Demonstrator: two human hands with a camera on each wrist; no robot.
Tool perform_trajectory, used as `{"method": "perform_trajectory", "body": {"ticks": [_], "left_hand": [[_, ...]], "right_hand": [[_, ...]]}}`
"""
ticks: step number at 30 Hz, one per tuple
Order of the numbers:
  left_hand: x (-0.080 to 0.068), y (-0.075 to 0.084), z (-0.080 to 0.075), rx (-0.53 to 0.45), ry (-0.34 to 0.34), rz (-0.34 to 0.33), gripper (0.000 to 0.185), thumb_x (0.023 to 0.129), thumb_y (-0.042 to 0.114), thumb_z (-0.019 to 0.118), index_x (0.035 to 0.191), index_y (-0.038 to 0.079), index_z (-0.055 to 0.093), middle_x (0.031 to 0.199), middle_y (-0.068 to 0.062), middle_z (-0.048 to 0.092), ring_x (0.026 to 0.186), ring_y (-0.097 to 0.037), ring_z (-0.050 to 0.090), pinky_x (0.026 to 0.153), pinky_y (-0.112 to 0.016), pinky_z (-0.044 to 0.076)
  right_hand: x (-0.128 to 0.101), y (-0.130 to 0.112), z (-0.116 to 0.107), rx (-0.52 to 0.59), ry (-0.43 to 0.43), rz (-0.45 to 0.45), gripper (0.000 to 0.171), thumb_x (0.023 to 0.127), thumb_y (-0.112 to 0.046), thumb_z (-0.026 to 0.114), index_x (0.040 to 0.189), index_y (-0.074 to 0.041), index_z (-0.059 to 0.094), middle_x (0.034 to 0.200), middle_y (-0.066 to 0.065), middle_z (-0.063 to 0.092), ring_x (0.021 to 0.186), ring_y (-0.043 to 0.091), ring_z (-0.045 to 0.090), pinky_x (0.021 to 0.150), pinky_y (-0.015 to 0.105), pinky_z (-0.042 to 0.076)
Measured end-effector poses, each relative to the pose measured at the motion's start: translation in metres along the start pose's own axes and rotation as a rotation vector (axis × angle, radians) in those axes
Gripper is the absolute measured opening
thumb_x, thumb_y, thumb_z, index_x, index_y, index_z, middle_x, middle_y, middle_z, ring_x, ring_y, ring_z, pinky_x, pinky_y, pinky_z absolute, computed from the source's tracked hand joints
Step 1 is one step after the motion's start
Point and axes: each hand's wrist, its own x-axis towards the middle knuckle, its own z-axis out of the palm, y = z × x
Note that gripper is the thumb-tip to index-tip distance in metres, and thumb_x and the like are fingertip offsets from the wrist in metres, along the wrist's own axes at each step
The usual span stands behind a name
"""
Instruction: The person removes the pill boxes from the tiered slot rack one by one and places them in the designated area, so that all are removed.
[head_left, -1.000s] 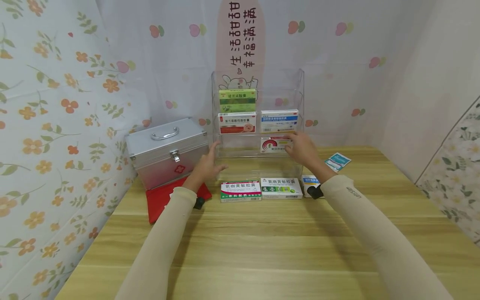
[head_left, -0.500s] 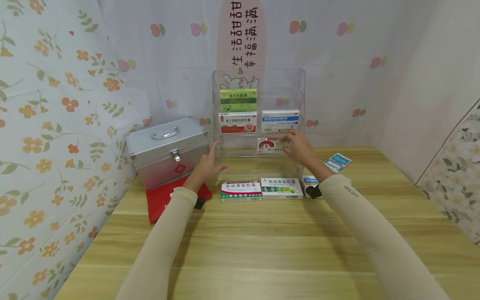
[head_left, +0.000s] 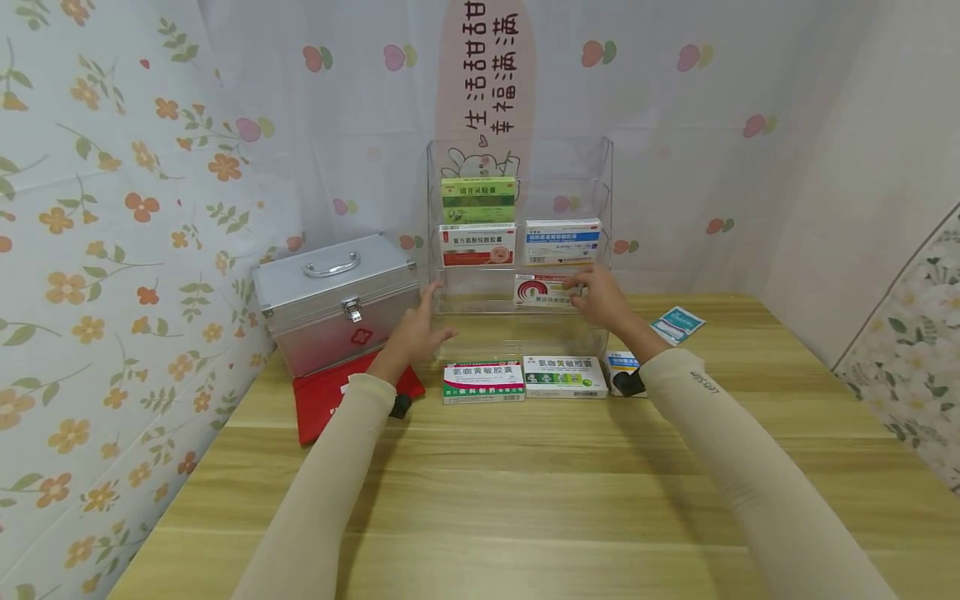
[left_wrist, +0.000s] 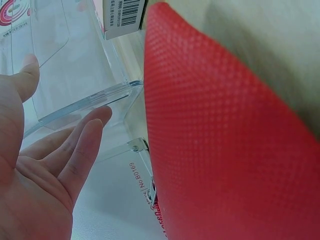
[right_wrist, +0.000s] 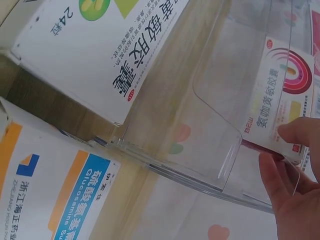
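A clear tiered rack (head_left: pixel 480 302) stands upright at the back of the table. On one of its lower tiers sits a white medicine box with red arcs (head_left: pixel 534 290), also seen in the right wrist view. My right hand (head_left: pixel 602 296) pinches that box's right end, thumb (right_wrist: pixel 295 131) on its front face and fingers at its edge. My left hand (head_left: pixel 414 333) is at the rack's left side, fingers extended; in the left wrist view the thumb and fingers lie either side of the clear side panel (left_wrist: pixel 90 100). Whether they press on it is hard to tell.
Higher tiers hold a green box (head_left: pixel 477 200), a red-and-white box (head_left: pixel 477 247) and a blue-and-white box (head_left: pixel 562 242). More boxes (head_left: pixel 483 383) line the rack's foot. A silver case (head_left: pixel 337 304) and red pouch (head_left: pixel 318 404) stand left; a teal sachet (head_left: pixel 677 325) lies right.
The box with red arcs has slid slightly left along its tier, with my right hand at its end. My left hand has stayed at the rack's side.
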Motion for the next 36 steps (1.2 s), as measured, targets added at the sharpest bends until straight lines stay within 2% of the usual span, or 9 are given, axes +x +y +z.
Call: {"method": "perform_trajectory", "body": {"ticks": [6, 11, 18, 25, 30, 36], "left_hand": [[0.000, 0.001, -0.001, -0.022, -0.008, -0.001, 0.092, 0.090, 0.035, 0.073, 0.155, 0.030, 0.008, 0.062, -0.009, 0.051, 0.052, -0.022, 0.052, 0.060, -0.040, 0.050], [-0.001, 0.001, -0.001, -0.029, 0.004, 0.009, 0.092, 0.090, 0.034, 0.074, 0.156, 0.026, 0.009, 0.059, -0.008, 0.047, 0.050, -0.021, 0.048, 0.058, -0.040, 0.049], [-0.002, 0.002, -0.001, -0.039, 0.006, 0.014, 0.093, 0.090, 0.033, 0.074, 0.156, 0.025, 0.009, 0.057, -0.007, 0.046, 0.046, -0.019, 0.047, 0.057, -0.039, 0.049], [-0.002, 0.000, 0.000, -0.045, 0.002, 0.008, 0.092, 0.090, 0.033, 0.074, 0.155, 0.030, 0.008, 0.057, -0.007, 0.047, 0.045, -0.019, 0.049, 0.062, -0.041, 0.051], [-0.001, -0.001, 0.002, -0.051, 0.011, 0.013, 0.091, 0.090, 0.030, 0.074, 0.154, 0.030, 0.009, 0.058, -0.007, 0.047, 0.046, -0.020, 0.049, 0.059, -0.040, 0.050], [0.000, -0.001, 0.001, -0.056, 0.009, 0.012, 0.091, 0.090, 0.028, 0.075, 0.154, 0.031, 0.010, 0.058, -0.007, 0.046, 0.045, -0.021, 0.049, 0.059, -0.040, 0.050]], "right_hand": [[0.001, 0.000, -0.001, -0.008, -0.006, -0.008, 0.019, 0.091, 0.001, 0.062, 0.107, 0.004, 0.070, 0.121, 0.023, 0.054, 0.102, 0.036, 0.049, 0.086, 0.050, 0.044], [0.001, -0.002, -0.005, 0.029, 0.033, -0.035, 0.019, 0.090, 0.004, 0.061, 0.107, 0.002, 0.070, 0.118, 0.021, 0.055, 0.097, 0.034, 0.052, 0.080, 0.046, 0.045], [0.002, -0.002, -0.009, 0.038, 0.104, -0.140, 0.023, 0.089, 0.007, 0.059, 0.107, 0.002, 0.071, 0.113, 0.021, 0.054, 0.097, 0.035, 0.054, 0.080, 0.047, 0.047], [0.003, -0.003, -0.012, 0.077, 0.194, -0.237, 0.025, 0.087, 0.014, 0.054, 0.102, 0.004, 0.071, 0.116, 0.022, 0.059, 0.091, 0.034, 0.055, 0.074, 0.045, 0.046], [0.004, -0.002, -0.015, 0.076, 0.228, -0.269, 0.025, 0.087, 0.015, 0.054, 0.101, 0.004, 0.071, 0.114, 0.021, 0.059, 0.090, 0.034, 0.054, 0.072, 0.044, 0.047], [0.004, -0.005, -0.018, 0.080, 0.248, -0.306, 0.025, 0.087, 0.014, 0.058, 0.106, 0.004, 0.071, 0.115, 0.020, 0.059, 0.093, 0.034, 0.058, 0.070, 0.046, 0.052]]}}
